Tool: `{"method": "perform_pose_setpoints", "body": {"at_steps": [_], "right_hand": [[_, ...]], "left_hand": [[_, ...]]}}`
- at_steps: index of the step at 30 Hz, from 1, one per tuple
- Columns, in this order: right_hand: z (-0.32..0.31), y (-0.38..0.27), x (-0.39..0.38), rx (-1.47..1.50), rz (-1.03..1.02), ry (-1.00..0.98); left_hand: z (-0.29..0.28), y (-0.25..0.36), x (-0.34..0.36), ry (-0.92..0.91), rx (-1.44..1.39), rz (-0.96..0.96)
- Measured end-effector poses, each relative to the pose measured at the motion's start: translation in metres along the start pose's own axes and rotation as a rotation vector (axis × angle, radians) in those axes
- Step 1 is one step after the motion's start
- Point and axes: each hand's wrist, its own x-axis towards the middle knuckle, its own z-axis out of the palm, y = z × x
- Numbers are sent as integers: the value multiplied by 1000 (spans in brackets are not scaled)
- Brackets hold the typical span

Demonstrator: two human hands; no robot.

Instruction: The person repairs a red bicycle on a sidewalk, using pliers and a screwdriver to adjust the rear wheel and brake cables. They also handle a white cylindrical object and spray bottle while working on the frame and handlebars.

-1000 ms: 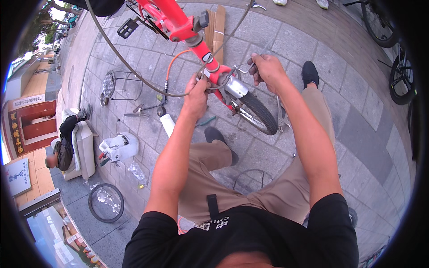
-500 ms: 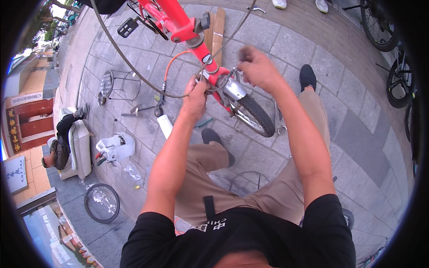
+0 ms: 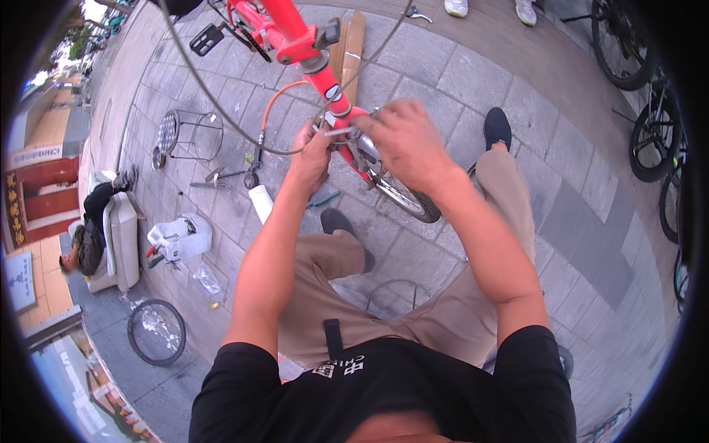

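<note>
The red bicycle [image 3: 319,70] stands before me with its front wheel [image 3: 413,205] toward my legs. At the fork crown, my left hand [image 3: 313,153] has its fingers curled closed on the left side; what they grip is hidden. A short silver metal piece [image 3: 340,131] shows between my hands, its kind unclear. My right hand [image 3: 408,144] is over the right side of the crown, beside the silver mudguard [image 3: 367,145]; its fingers are smeared by motion. A grey cable [image 3: 214,107] loops down from above to my left hand.
On the paving lie a floor pump [image 3: 252,179] with an orange hose, teal-handled pliers [image 3: 323,198], cardboard [image 3: 353,59] and a loose tyre [image 3: 156,332]. A stool [image 3: 169,133] and white plastic container [image 3: 181,238] are left. A person [image 3: 94,221] reclines far left; parked bicycles [image 3: 653,140] line the right.
My right hand has swung left and down, from beside the crown to over it. The whole view has shifted slightly; my left hand stays at the fork.
</note>
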Motion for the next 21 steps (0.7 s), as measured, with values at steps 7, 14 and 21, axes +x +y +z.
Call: {"method": "perform_pose_setpoints", "body": {"at_steps": [7, 14, 21], "right_hand": [[-20, 28, -13, 209, 740, 70], [-25, 43, -50, 596, 900, -156], [-20, 44, -59, 755, 1046, -146]], "left_hand": [[8, -5, -1, 35, -18, 68], [22, -20, -18, 59, 230, 213], [34, -21, -23, 154, 390, 248]]}}
